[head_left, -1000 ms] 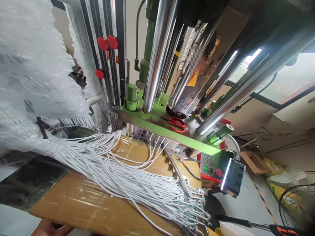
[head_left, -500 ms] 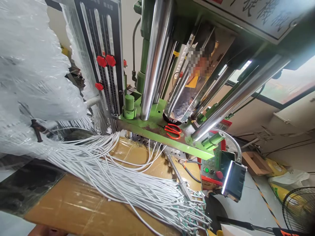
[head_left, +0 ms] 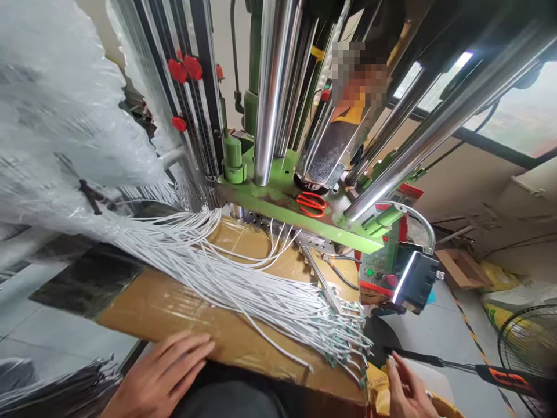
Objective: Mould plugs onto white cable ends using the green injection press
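My left hand (head_left: 161,374) lies with its fingers stretched out on the near edge of the tape-covered cardboard (head_left: 161,305), holding nothing. At the lower right, my right hand (head_left: 407,388) is beside a yellow bag (head_left: 378,380). Its fingers look pinched together; a small pale spot shows at the tips, too small to name. A large bundle of white cables (head_left: 261,293) spreads over the cardboard, its greenish-tipped ends gathered at the right. One cable lies apart from the bundle, its end between my hands. A metal bar (head_left: 319,276) rests by the cable ends.
Behind the cardboard stands a green press (head_left: 261,200) with steel columns; red-handled scissors (head_left: 311,204) lie on its plate. Pliers (head_left: 339,270) lie below it. A lit lamp (head_left: 415,281) and a fan (head_left: 528,348) are at the right. Plastic wrap (head_left: 78,116) hangs left.
The view has tilted down, so the press and cables sit higher in the picture. My left hand has come onto the cardboard edge, and my right hand has entered at the lower right.
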The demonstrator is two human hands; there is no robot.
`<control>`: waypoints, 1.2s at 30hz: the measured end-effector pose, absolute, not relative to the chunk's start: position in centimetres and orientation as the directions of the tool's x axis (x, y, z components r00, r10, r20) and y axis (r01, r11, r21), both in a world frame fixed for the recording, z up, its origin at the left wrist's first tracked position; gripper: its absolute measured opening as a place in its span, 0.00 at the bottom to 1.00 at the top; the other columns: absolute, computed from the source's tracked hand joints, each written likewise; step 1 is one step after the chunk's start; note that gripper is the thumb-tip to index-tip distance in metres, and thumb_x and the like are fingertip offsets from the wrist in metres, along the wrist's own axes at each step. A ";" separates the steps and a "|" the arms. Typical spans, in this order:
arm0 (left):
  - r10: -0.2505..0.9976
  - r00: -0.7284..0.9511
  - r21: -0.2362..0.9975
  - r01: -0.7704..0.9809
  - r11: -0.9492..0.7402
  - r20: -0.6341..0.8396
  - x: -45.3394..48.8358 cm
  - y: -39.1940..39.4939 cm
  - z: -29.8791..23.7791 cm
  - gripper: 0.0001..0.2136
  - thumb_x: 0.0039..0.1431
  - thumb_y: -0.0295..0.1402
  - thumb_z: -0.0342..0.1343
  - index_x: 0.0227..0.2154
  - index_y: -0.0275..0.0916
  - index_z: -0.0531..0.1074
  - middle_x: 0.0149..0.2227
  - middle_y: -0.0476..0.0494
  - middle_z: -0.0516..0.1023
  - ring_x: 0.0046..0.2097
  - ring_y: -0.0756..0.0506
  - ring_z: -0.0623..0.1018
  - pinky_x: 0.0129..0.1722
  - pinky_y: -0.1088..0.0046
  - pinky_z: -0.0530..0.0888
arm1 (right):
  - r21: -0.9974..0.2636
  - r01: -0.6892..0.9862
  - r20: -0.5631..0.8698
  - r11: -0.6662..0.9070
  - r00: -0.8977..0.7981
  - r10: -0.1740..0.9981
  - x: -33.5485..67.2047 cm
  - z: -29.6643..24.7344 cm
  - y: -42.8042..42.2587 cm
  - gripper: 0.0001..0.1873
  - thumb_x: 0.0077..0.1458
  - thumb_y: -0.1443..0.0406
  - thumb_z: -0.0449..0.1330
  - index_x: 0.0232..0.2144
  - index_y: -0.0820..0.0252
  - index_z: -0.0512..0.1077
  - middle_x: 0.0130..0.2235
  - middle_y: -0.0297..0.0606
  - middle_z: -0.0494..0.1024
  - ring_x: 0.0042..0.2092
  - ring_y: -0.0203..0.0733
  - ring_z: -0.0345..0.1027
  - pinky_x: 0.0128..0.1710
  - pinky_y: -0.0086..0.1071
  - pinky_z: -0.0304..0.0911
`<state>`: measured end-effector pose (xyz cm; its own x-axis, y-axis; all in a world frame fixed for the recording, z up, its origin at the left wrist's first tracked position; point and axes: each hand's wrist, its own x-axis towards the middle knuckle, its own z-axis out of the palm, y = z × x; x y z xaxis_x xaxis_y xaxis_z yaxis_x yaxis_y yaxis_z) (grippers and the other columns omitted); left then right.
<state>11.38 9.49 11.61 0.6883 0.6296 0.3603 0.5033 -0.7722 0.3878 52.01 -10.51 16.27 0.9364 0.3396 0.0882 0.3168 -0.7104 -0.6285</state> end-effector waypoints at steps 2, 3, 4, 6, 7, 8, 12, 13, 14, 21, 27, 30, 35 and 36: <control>0.508 0.765 0.212 0.463 -0.861 0.395 14.2 12.3 14.1 0.23 0.62 0.24 0.48 0.59 0.46 0.65 0.57 0.43 0.71 0.60 0.40 0.68 0.59 0.60 0.66 | -0.610 0.527 0.161 -0.592 0.814 0.558 51.9 17.6 -6.6 0.27 0.54 0.47 0.56 0.48 0.58 0.74 0.45 0.46 0.79 0.44 0.52 0.73 0.45 0.43 0.70; 0.433 0.801 0.149 0.409 -0.900 0.414 15.8 13.9 15.1 0.22 0.62 0.23 0.48 0.59 0.43 0.66 0.57 0.40 0.71 0.60 0.39 0.67 0.59 0.59 0.65 | -0.588 0.649 0.197 -0.483 0.694 0.693 51.6 18.0 -4.4 0.26 0.57 0.49 0.54 0.49 0.59 0.74 0.46 0.46 0.79 0.47 0.52 0.71 0.49 0.43 0.68; 0.395 0.821 0.108 0.386 -0.916 0.413 17.3 15.3 15.8 0.21 0.62 0.22 0.47 0.57 0.40 0.67 0.56 0.39 0.71 0.59 0.38 0.67 0.58 0.58 0.65 | -0.555 0.736 0.202 -0.388 0.572 0.795 51.3 18.2 -2.3 0.25 0.59 0.52 0.53 0.52 0.59 0.72 0.49 0.46 0.77 0.51 0.51 0.69 0.52 0.44 0.65; 0.301 0.860 0.042 0.312 -0.949 0.411 19.7 17.4 16.8 0.17 0.63 0.24 0.49 0.53 0.38 0.70 0.50 0.38 0.75 0.54 0.39 0.71 0.54 0.60 0.68 | -0.486 0.827 0.164 -0.283 0.404 0.900 50.9 18.1 1.2 0.23 0.60 0.58 0.51 0.55 0.60 0.69 0.50 0.46 0.77 0.53 0.51 0.67 0.52 0.45 0.65; 0.267 0.875 0.021 0.283 -0.959 0.404 20.6 18.1 17.0 0.15 0.63 0.25 0.50 0.51 0.38 0.71 0.47 0.39 0.76 0.50 0.40 0.72 0.51 0.61 0.69 | -0.459 0.849 0.132 -0.262 0.357 0.925 50.8 18.0 2.5 0.22 0.60 0.61 0.51 0.55 0.60 0.69 0.50 0.46 0.77 0.52 0.51 0.68 0.52 0.45 0.65; 0.232 0.889 0.005 0.250 -0.968 0.395 21.2 18.4 17.1 0.13 0.63 0.26 0.51 0.49 0.38 0.71 0.44 0.40 0.76 0.47 0.41 0.73 0.49 0.63 0.70 | -0.443 0.861 0.106 -0.251 0.328 0.939 50.8 17.8 3.4 0.22 0.59 0.64 0.51 0.55 0.60 0.69 0.48 0.46 0.78 0.50 0.50 0.69 0.50 0.45 0.66; 0.146 0.917 0.076 0.126 -0.989 0.373 21.6 18.3 17.3 0.08 0.63 0.24 0.51 0.42 0.37 0.72 0.38 0.42 0.75 0.42 0.44 0.73 0.46 0.67 0.70 | -0.440 0.865 0.064 -0.242 0.299 0.952 51.5 17.7 5.4 0.26 0.56 0.70 0.50 0.56 0.62 0.68 0.44 0.46 0.78 0.47 0.49 0.70 0.47 0.42 0.67; 0.158 0.915 0.139 0.113 -0.984 0.372 21.6 18.2 17.5 0.08 0.63 0.24 0.50 0.40 0.37 0.73 0.37 0.43 0.75 0.42 0.45 0.73 0.47 0.67 0.69 | -0.442 0.864 0.059 -0.241 0.296 0.953 51.7 17.9 5.8 0.26 0.56 0.70 0.50 0.57 0.62 0.68 0.44 0.46 0.78 0.46 0.50 0.69 0.47 0.42 0.67; 0.195 0.910 0.224 0.117 -0.968 0.367 21.7 18.3 17.9 0.08 0.63 0.24 0.49 0.38 0.38 0.73 0.37 0.43 0.74 0.42 0.45 0.72 0.46 0.68 0.69 | -0.445 0.863 0.054 -0.239 0.293 0.955 52.0 18.0 6.4 0.27 0.56 0.70 0.50 0.58 0.62 0.67 0.43 0.46 0.78 0.46 0.50 0.69 0.47 0.43 0.67; 0.523 0.829 0.831 0.425 -0.359 -0.198 24.6 21.8 21.4 0.13 0.60 0.40 0.53 0.27 0.36 0.74 0.25 0.50 0.70 0.27 0.50 0.68 0.28 0.76 0.62 | -0.496 0.838 0.051 -0.229 0.291 0.955 53.7 18.1 9.8 0.24 0.52 0.70 0.53 0.52 0.60 0.73 0.40 0.46 0.79 0.43 0.51 0.71 0.45 0.43 0.67; 0.438 0.801 0.883 0.469 -0.035 -0.408 25.4 23.7 21.5 0.19 0.55 0.48 0.53 0.30 0.34 0.72 0.24 0.50 0.69 0.26 0.50 0.67 0.26 0.77 0.63 | -0.645 0.718 0.133 -0.262 0.444 0.886 53.1 21.7 7.4 0.21 0.59 0.58 0.55 0.52 0.56 0.72 0.44 0.42 0.78 0.39 0.43 0.72 0.43 0.38 0.68; 0.414 0.813 0.860 0.496 -0.123 -0.409 25.5 23.3 21.8 0.17 0.59 0.45 0.48 0.34 0.35 0.72 0.27 0.49 0.72 0.28 0.49 0.68 0.27 0.76 0.62 | -0.791 0.554 0.077 -0.260 0.512 0.855 51.2 23.2 5.6 0.19 0.58 0.55 0.57 0.47 0.57 0.74 0.33 0.36 0.77 0.32 0.38 0.70 0.34 0.31 0.67; 0.312 0.911 0.726 0.405 -0.557 -0.268 25.1 21.9 21.8 0.09 0.48 0.38 0.62 0.28 0.38 0.72 0.29 0.51 0.74 0.32 0.48 0.70 0.30 0.75 0.59 | -0.836 0.495 -0.007 -0.237 0.423 0.906 48.0 22.7 3.1 0.16 0.58 0.57 0.57 0.44 0.57 0.76 0.29 0.34 0.77 0.28 0.35 0.69 0.32 0.28 0.66; 0.294 0.925 0.697 0.376 -0.611 -0.241 25.0 21.7 21.5 0.07 0.49 0.36 0.62 0.27 0.38 0.72 0.29 0.50 0.74 0.32 0.47 0.71 0.32 0.75 0.60 | -0.839 0.494 -0.002 -0.228 0.417 0.909 47.4 22.5 2.7 0.16 0.58 0.58 0.56 0.44 0.57 0.76 0.30 0.34 0.77 0.28 0.35 0.69 0.32 0.28 0.66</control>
<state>24.98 21.70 21.51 0.9249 0.2942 -0.2408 0.3757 -0.6106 0.6971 47.42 2.66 22.48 0.4170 0.9089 -0.0015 0.4935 -0.2278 -0.8394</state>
